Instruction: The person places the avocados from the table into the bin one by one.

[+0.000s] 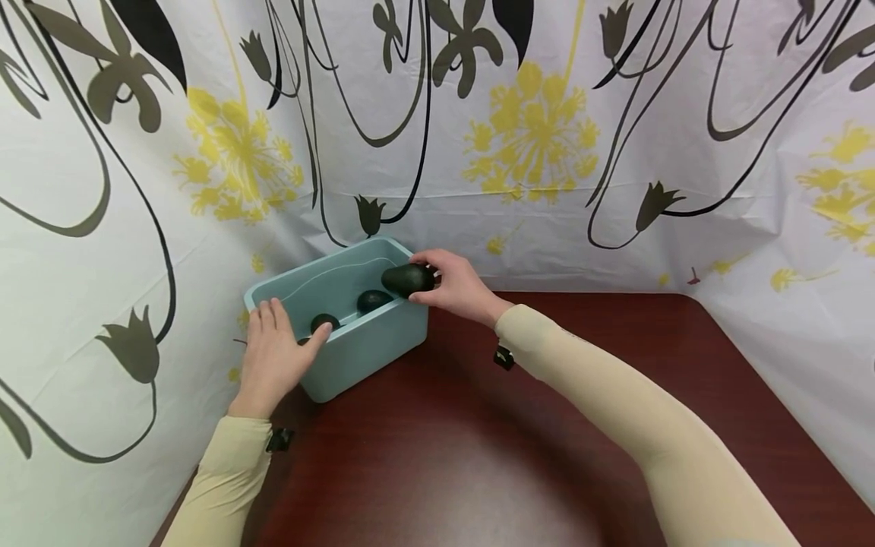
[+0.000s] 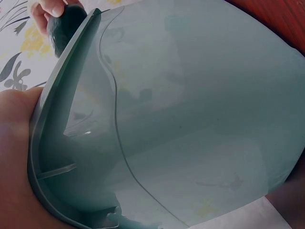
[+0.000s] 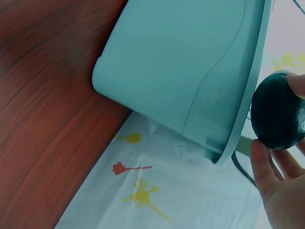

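A light teal plastic bin (image 1: 372, 353) stands on the table with dark avocados inside, one near the middle (image 1: 374, 301) and one nearer the left end (image 1: 324, 324). My right hand (image 1: 461, 287) grips a dark green avocado (image 1: 406, 280) over the bin's right end, at rim height. In the right wrist view, thumb and fingers hold that avocado (image 3: 275, 112) beside the rim. My left hand (image 1: 273, 357) rests on the bin's left end, fingers fairly straight at the rim and thumb spread over the near edge. The bin's wall hides part of its contents.
The dark red-brown wooden table (image 1: 437, 463) extends in front of the bin and to its right. A white cloth with yellow, grey and black flower prints (image 1: 437, 167) hangs behind the table and along its sides, close to the bin's back.
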{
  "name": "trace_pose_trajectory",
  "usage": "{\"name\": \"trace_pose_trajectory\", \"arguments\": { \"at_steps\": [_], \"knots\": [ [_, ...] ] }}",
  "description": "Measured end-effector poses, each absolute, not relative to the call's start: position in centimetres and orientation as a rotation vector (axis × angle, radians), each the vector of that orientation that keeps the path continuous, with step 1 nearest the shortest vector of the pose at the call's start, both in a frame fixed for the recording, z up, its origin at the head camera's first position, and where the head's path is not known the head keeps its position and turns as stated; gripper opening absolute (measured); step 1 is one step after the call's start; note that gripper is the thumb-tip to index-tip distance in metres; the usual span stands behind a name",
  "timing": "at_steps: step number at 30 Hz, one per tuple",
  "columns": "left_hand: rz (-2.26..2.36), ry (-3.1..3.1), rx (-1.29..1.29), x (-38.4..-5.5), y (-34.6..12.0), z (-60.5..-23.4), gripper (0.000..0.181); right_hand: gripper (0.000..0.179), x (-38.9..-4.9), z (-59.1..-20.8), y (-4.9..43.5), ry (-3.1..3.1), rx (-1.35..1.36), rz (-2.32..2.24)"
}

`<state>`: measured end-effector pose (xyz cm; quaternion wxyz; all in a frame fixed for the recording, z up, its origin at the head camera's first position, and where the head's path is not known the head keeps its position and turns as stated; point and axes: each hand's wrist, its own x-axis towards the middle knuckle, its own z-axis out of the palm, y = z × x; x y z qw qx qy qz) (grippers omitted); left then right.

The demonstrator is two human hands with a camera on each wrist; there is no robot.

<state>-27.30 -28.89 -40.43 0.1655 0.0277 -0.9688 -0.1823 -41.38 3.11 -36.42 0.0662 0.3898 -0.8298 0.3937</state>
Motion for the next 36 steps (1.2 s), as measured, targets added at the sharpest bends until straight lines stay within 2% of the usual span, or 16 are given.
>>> {"name": "trace_pose_trajectory", "arguments": {
  "at_steps": [19, 26, 36],
  "knots": [
    [-0.482, -2.752, 0.082, -27.1, -29.1, -40.4, 0.115, 0.062, -42.1, -35.5, -1.3, -2.626, 1.19, 0.923],
    [-0.509, -2.769, 0.1, -27.3, -28.8, -40.3, 0.117, 0.056, -42.2, -35.4, -2.7, -2.677, 1.214, 0.799],
    [-0.518, -2.765, 0.083, -27.3, -28.8, -40.4, 0.116, 0.044, -42.0, -36.3, -2.0, -2.659, 1.264, 0.79]
  ]
}}
